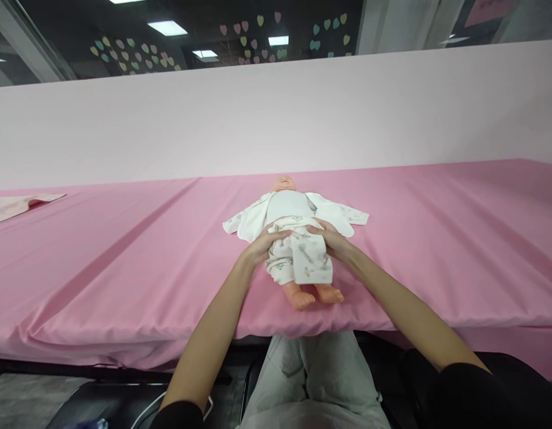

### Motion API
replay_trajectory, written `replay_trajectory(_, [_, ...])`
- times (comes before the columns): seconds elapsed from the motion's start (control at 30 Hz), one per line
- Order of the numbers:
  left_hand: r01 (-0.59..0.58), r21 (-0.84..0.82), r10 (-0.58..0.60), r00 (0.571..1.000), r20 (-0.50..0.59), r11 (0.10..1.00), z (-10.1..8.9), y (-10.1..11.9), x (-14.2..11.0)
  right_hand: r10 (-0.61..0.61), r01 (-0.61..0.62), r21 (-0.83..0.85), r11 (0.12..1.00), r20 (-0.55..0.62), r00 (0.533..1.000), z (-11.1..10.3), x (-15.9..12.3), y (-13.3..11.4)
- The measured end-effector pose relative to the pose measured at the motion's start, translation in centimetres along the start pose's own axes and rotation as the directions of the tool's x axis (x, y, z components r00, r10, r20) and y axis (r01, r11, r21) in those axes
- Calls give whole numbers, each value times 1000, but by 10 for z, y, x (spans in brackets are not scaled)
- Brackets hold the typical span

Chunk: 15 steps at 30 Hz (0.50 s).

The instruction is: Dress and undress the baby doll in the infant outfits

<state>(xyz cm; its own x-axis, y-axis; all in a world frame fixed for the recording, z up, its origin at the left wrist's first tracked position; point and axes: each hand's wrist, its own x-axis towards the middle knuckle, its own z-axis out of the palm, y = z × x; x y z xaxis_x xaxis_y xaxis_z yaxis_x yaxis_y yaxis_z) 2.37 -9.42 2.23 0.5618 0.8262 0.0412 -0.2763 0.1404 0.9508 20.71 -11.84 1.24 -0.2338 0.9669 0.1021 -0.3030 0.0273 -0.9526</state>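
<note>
A baby doll [288, 205] lies on its back on the pink table cover [124, 256], head away from me and bare feet [318, 296] at the near edge. It wears a white top spread open at the sides and white patterned trousers [303, 256]. My left hand [264, 244] grips the trousers' waistband on the doll's left-hand side as I see it. On the other side my right hand [332, 238] holds the same waistband. Both hands have fingers curled on the cloth.
A pale pink cloth [16, 205] lies at the far left of the table. A light pink backdrop [276, 113] rises behind the table. My lap in grey trousers [312, 381] is below the near edge.
</note>
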Motion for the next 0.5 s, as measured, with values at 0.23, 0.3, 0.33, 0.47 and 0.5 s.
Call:
replay_trajectory(0.23, [-89,-165,64,986,-151,982,1,-6,9,150,-138,-101,985,120,981,-7,-2,0])
replay_trajectory(0.3, [-61,-132,44,991,-129,989,2,-6,8,117,-119,15,993,83,990,-9,2,4])
replay_trajectory(0.33, [-48,-95,38,994,-105,994,3,-6,7,86,-91,71,993,62,994,-8,4,7])
replay_trajectory(0.47, [7,148,-17,998,66,989,9,-1,2,12,8,148,989,-134,991,-4,9,15])
replay_trajectory(0.5, [16,198,-36,995,97,980,10,1,2,18,6,129,992,-180,984,-2,9,15])
